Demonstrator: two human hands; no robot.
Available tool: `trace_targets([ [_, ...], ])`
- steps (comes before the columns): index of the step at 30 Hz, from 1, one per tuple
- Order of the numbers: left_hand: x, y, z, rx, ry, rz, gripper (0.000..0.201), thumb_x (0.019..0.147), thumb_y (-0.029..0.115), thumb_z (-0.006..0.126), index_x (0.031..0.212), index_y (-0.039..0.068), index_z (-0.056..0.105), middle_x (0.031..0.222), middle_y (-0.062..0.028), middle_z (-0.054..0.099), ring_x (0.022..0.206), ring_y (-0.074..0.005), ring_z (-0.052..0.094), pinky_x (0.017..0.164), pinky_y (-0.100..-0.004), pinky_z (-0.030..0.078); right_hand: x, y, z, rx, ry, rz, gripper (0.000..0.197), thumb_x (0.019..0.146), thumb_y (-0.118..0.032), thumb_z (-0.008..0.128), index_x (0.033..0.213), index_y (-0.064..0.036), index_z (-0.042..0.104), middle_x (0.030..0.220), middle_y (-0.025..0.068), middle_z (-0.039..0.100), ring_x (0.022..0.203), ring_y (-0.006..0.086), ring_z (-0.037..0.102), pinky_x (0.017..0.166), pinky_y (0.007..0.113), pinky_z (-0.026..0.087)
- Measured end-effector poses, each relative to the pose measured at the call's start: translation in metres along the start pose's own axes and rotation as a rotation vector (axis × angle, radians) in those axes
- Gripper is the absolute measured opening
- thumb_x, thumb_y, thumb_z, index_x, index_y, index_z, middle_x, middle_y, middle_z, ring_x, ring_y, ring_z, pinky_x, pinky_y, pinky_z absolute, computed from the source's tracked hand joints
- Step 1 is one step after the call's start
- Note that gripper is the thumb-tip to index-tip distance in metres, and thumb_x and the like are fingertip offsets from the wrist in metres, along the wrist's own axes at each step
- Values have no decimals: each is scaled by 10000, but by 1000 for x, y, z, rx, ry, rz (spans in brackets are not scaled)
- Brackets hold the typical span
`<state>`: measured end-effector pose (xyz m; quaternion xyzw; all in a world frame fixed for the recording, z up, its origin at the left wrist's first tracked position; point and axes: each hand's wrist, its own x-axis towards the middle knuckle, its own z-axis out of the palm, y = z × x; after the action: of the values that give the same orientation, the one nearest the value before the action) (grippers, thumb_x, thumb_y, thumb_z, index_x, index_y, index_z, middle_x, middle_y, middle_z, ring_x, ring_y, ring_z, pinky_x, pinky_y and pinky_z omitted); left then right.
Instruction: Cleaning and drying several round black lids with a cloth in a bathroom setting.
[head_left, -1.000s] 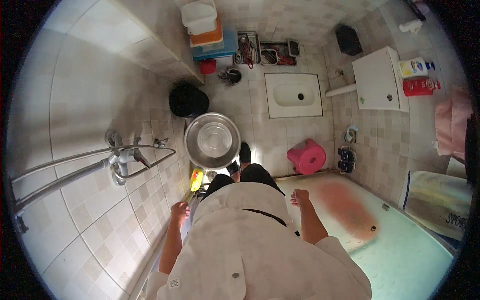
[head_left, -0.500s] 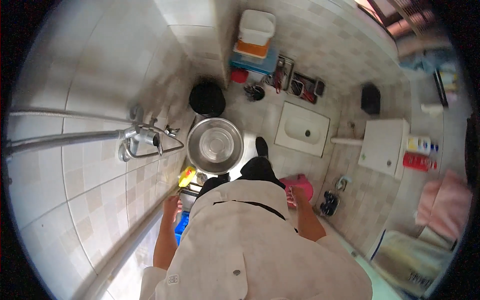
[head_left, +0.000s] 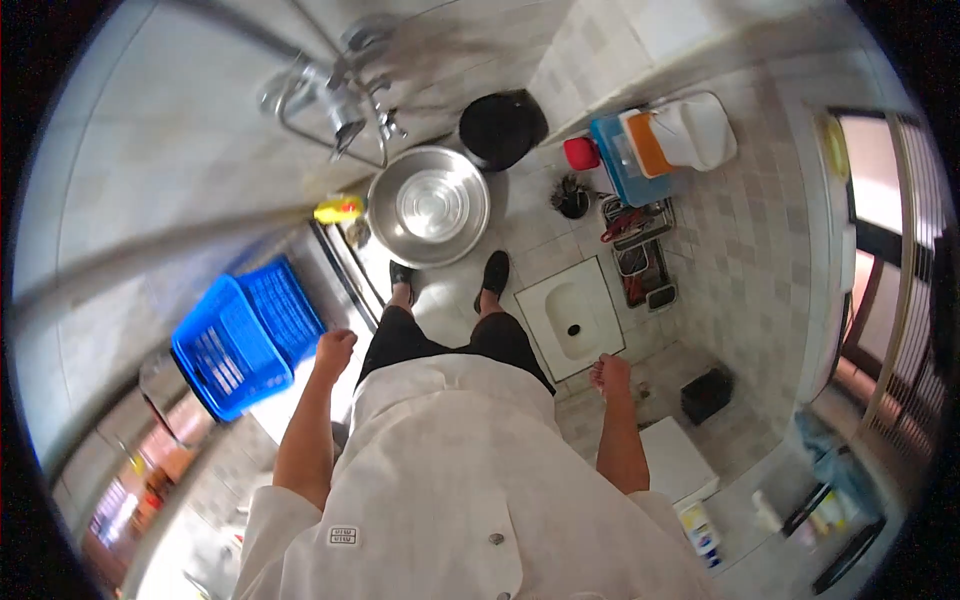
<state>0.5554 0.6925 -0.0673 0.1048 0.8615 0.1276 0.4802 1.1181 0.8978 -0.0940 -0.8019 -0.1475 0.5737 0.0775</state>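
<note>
My left hand [head_left: 336, 354] hangs beside my thigh with its fingers curled in, and nothing shows in it. Nearest to it is a blue plastic basket [head_left: 232, 335], on its left. My right hand [head_left: 611, 377] hangs on the other side, near the squat toilet [head_left: 571, 305], its fingers also curled with nothing visible in them. Ahead of my feet a wide steel basin [head_left: 428, 206] stands on the floor, holding what looks like clear water. A yellow bottle or pack [head_left: 339, 209] lies at the basin's left.
A black bucket [head_left: 500, 130] stands behind the basin. Stacked tubs [head_left: 690, 135], a red container [head_left: 581, 153] and wire racks of tools [head_left: 640, 255] line the far right wall. A shower mixer [head_left: 335, 110] juts from the left wall. A white cistern [head_left: 675, 460] is at my right.
My view has turned to the right, so the basin and toilet now lie further left or nearer the middle. The blue basket has come fully into view. Both hands still hang loosely curled.
</note>
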Motion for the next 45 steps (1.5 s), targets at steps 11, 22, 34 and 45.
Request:
trace_targets([
  [11,2,-40,48,54,241,-4,427,809,289,652,1115,-9,661,1057,-223,681,1007,-354,643,918,-414,486,-48,-79,69,-376,-61,-96,208,898,-203,575,1003,-24,558,772,66,598,623,173,591,521,328,487],
  [22,70,-143,-59,-87,851,-593,660,727,287,661,1255,-48,449,1312,-241,473,1205,-435,468,1026,-487,403,-75,-97,68,-702,-19,-175,262,917,-240,563,1072,-29,559,809,70,610,641,183,611,548,343,513],
  [34,126,-245,-70,-47,723,-225,356,794,260,620,982,-43,627,943,-262,662,902,-440,635,772,-500,510,-120,-85,92,-1015,52,-188,252,911,-229,566,1036,-13,593,859,92,631,656,190,625,542,327,503],
  [45,112,-215,-83,89,540,-307,315,847,265,563,1020,23,666,1012,-234,668,967,-404,637,837,-488,500,-132,-68,128,-1000,2,-160,220,923,-206,561,1008,-4,592,836,84,626,653,161,609,542,302,490],
])
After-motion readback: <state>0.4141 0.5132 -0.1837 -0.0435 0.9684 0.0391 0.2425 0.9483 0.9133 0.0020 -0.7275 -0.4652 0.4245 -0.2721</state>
